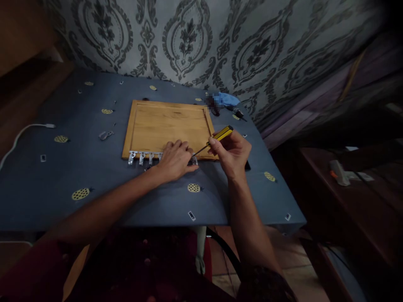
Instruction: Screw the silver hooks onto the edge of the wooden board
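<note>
A wooden board (pixel 171 126) with a raised frame lies flat on the table. Along its near edge runs a metal hook rail (pixel 141 157) with several silver hooks. My left hand (pixel 176 161) rests over the rail's middle, fingers bent on the board and thumb along the front edge, pressing the rail there; it hides part of the hooks. In my right hand (pixel 234 153) is a screwdriver (pixel 223 133) with a yellow and black handle, fingers closed around it. Its shaft slants down left to the rail's right part, beside my left fingers. The tip's exact contact is hard to see.
The table has a blue patterned cloth (pixel 103 180). Left of the board lies a small loose metal piece (pixel 106 135), with a white cable (pixel 23 136) farther left. A blue cloth (pixel 227 100) and a dark tool-like item (pixel 238 113) sit at the back right. Patterned fabric hangs behind.
</note>
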Available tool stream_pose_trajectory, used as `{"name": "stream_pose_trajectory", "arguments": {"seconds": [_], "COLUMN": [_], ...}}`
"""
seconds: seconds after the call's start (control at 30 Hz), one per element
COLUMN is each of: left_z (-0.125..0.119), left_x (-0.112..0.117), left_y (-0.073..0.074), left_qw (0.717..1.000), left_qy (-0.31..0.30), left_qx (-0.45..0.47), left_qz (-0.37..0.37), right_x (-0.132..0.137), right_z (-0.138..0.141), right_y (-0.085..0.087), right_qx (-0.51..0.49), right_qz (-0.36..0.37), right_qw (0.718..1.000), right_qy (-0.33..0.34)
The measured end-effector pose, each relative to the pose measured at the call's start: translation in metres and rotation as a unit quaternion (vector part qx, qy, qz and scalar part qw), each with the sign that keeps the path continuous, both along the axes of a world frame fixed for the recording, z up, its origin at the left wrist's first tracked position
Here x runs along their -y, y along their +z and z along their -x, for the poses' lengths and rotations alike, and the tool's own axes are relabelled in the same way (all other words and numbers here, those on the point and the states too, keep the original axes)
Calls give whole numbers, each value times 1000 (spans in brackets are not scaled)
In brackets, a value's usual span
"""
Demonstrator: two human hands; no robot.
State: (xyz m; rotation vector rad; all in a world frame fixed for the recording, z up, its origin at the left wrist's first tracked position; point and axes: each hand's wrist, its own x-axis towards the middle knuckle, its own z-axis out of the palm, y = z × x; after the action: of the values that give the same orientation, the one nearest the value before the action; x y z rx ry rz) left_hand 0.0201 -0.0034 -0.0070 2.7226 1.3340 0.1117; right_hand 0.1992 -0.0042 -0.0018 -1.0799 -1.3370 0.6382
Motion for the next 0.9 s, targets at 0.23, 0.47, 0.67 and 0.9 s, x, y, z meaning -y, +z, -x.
{"name": "stream_pose_trajectory", "arguments": {"seconds": [0.23, 0.47, 0.67, 0.9], "left_z": [0, 0, 0, 0], "left_x": [1, 0, -1, 0], "left_y": [2, -2, -5, -2], "left_qw": [1000, 1000, 1000, 1000], "left_qy": [-3, -5, -6, -2], "left_qx": [0, 18, 18, 9], "left_qz": [3, -3, -18, -5], "right_x": [-1, 1, 1, -2], "right_z": [-4, -4, -2, 4], "right_y": [-1, -3, -3, -7], "right_qx": [3, 6, -3, -14], "right_qz": [5, 42, 65, 59], "right_qw": [1000, 997, 994, 997], "right_qy": [9, 68, 88, 43]}}
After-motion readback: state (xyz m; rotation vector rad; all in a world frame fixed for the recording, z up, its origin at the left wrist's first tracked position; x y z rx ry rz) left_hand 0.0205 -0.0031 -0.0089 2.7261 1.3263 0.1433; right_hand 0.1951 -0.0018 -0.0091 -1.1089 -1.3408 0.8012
